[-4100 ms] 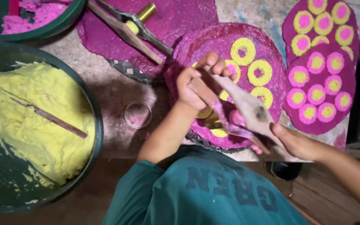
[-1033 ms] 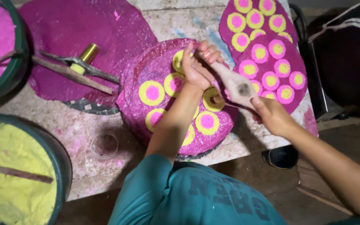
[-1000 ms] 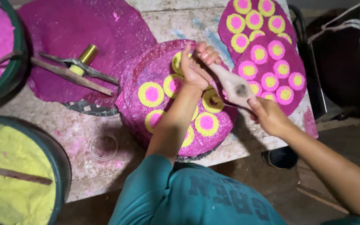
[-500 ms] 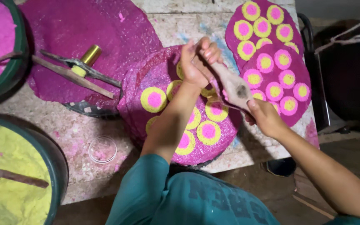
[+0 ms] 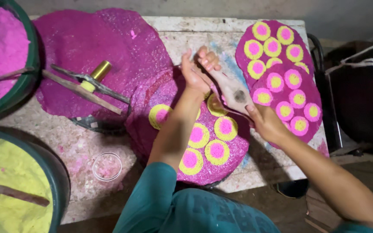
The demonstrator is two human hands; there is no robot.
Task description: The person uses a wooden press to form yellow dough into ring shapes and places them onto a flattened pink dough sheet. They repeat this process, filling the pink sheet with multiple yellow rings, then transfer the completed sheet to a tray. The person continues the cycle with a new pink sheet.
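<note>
My right hand (image 5: 267,124) grips the near end of a flat wooden paddle (image 5: 235,91) with a dark spot on its blade. My left hand (image 5: 196,71) is closed around the paddle's far tip, fingers curled over it, above the far edge of a round magenta sheet (image 5: 225,166). Several yellow rings with pink centres (image 5: 216,151) lie on that sheet. Whether any paste is between my left fingers is hidden.
A second magenta sheet (image 5: 309,88) with several yellow-pink rings lies at the right. A brass-and-wood press tool (image 5: 87,84) rests on more magenta sheets at the left. Green bowls hold pink paste (image 5: 5,51) and yellow paste (image 5: 9,181). A small clear cup (image 5: 107,166) stands near the front edge. A black chair (image 5: 359,103) is at the right.
Both hands with the paddle have moved from over the sheet's middle toward its far edge. More of the yellow-pink rings on the near sheet are now uncovered. The view has shifted.
</note>
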